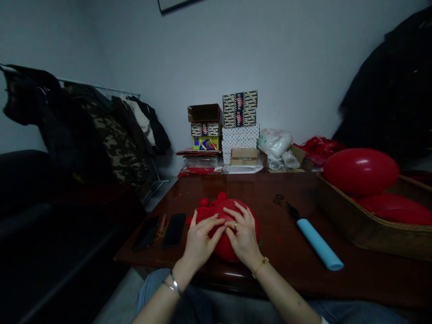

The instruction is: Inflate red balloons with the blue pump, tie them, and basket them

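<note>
A red inflated balloon (225,215) rests at the near edge of the dark wooden table (290,243), with several small uninflated red balloons (209,203) beside its far left side. My left hand (200,238) lies on the balloon's near left side, fingers curled and pressing its skin. Over the balloon's top lies my right hand (242,231), wearing a ring; its fingers are spread and bent, and its fingertips meet those of the left hand. Both hands grip the balloon between them.
Two dark phones (160,231) and a pink pen lie left of the balloon. A light-blue hand pump (317,242) lies to the right. A wicker basket (357,225) holds large red balloons (361,171). Boxes (239,126) and plastic bags are stacked at the far edge. Clothes hang on a rack at left.
</note>
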Tool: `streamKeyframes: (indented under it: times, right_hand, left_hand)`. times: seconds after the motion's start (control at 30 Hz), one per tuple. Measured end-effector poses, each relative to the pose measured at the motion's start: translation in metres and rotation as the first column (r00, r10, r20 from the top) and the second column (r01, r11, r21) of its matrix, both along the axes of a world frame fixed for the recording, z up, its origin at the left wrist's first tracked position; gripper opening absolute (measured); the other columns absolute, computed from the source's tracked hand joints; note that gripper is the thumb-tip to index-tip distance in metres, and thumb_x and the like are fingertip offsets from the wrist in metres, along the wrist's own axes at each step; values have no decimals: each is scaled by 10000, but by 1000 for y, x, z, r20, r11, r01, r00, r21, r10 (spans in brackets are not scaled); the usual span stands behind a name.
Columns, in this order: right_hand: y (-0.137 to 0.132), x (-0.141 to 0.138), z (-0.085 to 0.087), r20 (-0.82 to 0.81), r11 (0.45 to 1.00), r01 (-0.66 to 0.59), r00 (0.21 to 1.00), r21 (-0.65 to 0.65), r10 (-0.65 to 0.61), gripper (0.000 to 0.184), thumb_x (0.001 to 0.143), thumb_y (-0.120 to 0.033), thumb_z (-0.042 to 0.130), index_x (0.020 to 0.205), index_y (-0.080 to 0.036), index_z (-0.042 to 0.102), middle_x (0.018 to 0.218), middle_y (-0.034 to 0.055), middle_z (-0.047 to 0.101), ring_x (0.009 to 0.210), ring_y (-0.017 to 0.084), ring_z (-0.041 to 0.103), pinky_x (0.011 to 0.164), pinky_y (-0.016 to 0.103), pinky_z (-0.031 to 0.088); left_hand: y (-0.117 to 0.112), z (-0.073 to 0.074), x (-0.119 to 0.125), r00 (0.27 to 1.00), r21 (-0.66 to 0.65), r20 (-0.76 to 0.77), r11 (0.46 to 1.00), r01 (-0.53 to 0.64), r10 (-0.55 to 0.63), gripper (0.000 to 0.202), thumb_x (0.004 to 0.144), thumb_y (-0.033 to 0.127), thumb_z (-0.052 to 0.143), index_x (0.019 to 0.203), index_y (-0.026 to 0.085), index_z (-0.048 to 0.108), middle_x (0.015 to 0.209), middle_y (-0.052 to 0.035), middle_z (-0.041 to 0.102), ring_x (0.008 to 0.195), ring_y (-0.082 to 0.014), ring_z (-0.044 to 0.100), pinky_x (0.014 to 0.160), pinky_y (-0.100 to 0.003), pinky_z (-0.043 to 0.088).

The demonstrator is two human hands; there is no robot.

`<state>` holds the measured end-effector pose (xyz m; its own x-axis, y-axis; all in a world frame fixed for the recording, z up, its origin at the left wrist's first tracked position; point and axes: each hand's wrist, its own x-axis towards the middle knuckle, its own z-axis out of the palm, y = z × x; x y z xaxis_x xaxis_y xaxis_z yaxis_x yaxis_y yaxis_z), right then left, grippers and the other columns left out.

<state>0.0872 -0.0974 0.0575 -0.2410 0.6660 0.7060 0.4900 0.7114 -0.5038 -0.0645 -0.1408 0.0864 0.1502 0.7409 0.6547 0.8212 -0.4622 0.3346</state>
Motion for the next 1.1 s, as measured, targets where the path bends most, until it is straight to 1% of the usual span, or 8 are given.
streamKeyframes:
  times: [0.13,0.27,0.37,0.53,0.67,0.8,0.9,1.1]
  right_hand:
    - [-3,-4,-4,-9,997,52,999,54,-51,206,790,-153,508,787,-263,682,1192,-6,616,1289,232,343,1070,564,205]
    - [-6,-9,-5,-26,989,101,995,107,-99,224,803,-140,488,805,-253,681,1180,6,625,1286,236,354,1080,564,191]
    - [-7,-11,-5,-28,983,119,993,141,-116,211,810,-146,495,798,-250,679,1173,5,630,1276,234,372,1082,552,200]
    - [-8,-10,-6,-21,982,94,996,165,-92,204,832,-188,495,822,-266,684,1190,1,619,1294,232,351,1087,549,193]
    - [-9,-8,-6,-31,981,83,996,175,-79,212,824,-186,500,891,-271,682,1197,8,612,1282,231,369,1084,548,210]
    - [-9,-8,-5,-84,985,64,995,158,-51,221,808,-171,521,900,-290,683,1189,-3,617,1260,222,395,1068,533,256]
    - [-8,-8,-7,-168,992,35,986,117,-15,226,803,-182,538,900,-318,690,1171,-8,627,1230,214,424,1046,523,296]
    - [-4,-8,-12,-295,1000,-3,956,0,3,268,796,-154,523,904,-325,699,1157,7,636,1155,208,479,984,493,378]
  left_hand:
    - [-11,-9,13,987,192,-127,978,-76,101,223,825,171,565,1016,245,653,1025,-52,704,1010,-234,632,1087,-586,112]
    - [-12,-12,22,972,262,-133,953,-153,193,201,802,158,578,974,231,654,999,-57,710,977,-253,643,1077,-605,122]
    - [-11,-11,25,971,287,-99,941,-180,216,181,796,150,573,942,225,649,956,-48,719,958,-247,649,1078,-584,161]
    - [-7,-13,22,969,265,-70,941,-212,238,173,788,149,558,929,218,631,931,-45,712,948,-239,646,1066,-527,245]
    - [-3,-16,14,955,245,-32,929,-278,294,142,785,164,560,911,210,608,904,-47,700,855,-218,654,1015,-457,345]
    - [0,-20,4,937,156,2,925,-346,350,116,798,178,543,904,197,585,873,-48,670,775,-194,639,786,-326,483]
    - [1,-20,-1,935,102,48,930,-354,351,93,802,183,535,885,198,575,856,-40,650,755,-183,627,667,-278,478]
    - [-2,-11,-2,968,87,122,969,-232,221,99,770,146,529,835,206,573,834,-44,620,847,-214,568,779,-344,453]
